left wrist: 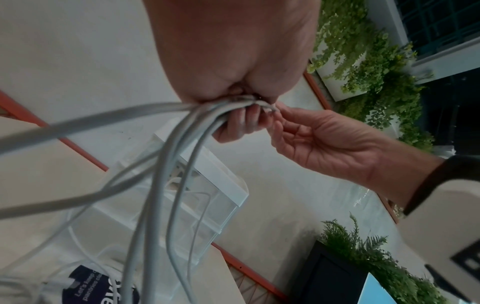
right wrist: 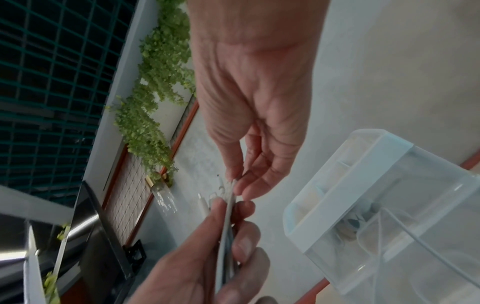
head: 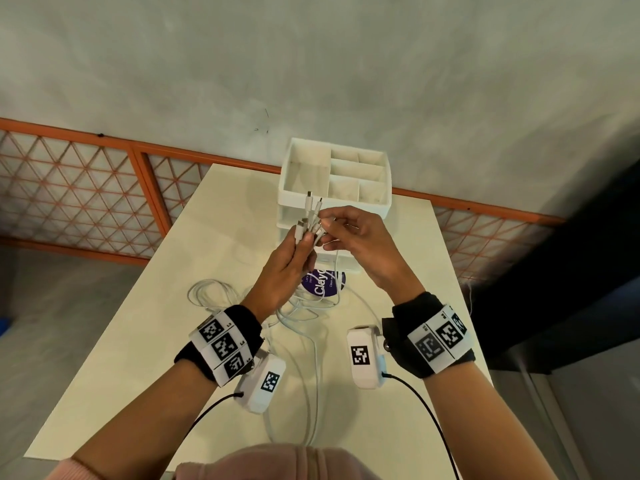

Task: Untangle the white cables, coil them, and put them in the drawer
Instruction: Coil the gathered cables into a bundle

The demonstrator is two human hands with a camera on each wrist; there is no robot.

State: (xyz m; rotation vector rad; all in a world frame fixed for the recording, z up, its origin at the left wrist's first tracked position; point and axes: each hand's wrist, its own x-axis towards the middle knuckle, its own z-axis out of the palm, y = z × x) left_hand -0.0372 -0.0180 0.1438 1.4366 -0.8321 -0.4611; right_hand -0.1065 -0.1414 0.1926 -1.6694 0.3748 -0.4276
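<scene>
My left hand [head: 298, 252] grips a bundle of white cables [head: 308, 223] near their plug ends, held up above the table; the plugs stick out past the fingers. Several cable strands [left wrist: 166, 164] hang from that fist down to a loose tangle [head: 301, 306] on the table. My right hand [head: 337, 226] pinches one cable end [right wrist: 232, 191] at the top of the bundle, right beside the left fingers [right wrist: 241, 214]. Behind the hands stands the white drawer organiser [head: 334, 168], its clear drawer [right wrist: 405, 232] pulled out with a cable inside.
A beige table [head: 138, 341] carries a round purple sticker or lid [head: 323, 282] under the cables. Another loop of cable [head: 207, 292] lies left of my left wrist. An orange railing [head: 104, 140] runs behind the table. A dark cabinet edge [head: 571, 271] is at the right.
</scene>
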